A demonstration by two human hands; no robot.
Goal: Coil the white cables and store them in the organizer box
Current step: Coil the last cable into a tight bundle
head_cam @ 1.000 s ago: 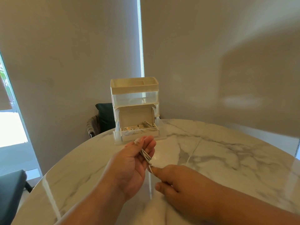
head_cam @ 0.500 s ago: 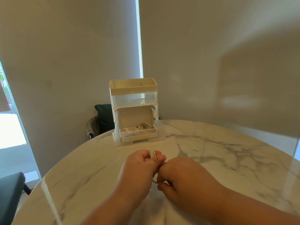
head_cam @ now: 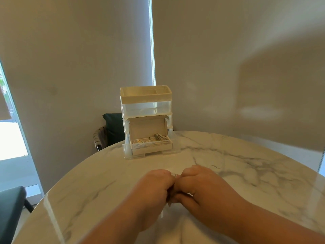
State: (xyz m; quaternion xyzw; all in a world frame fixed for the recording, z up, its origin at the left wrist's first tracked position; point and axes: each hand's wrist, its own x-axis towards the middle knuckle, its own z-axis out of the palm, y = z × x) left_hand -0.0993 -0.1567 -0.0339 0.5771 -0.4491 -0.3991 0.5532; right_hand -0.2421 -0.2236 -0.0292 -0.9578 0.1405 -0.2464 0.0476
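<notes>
left hand [head_cam: 154,189] and right hand [head_cam: 202,187] press together, fingers curled round the white cable [head_cam: 174,174] between them, low over the table [head_cam: 255,175], well short of the organizer box [head_cam: 146,98].

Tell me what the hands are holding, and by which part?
The left hand and right hand both grip a white cable, bunched between them. Only a few strands show, so the exact spot is hidden.
</notes>
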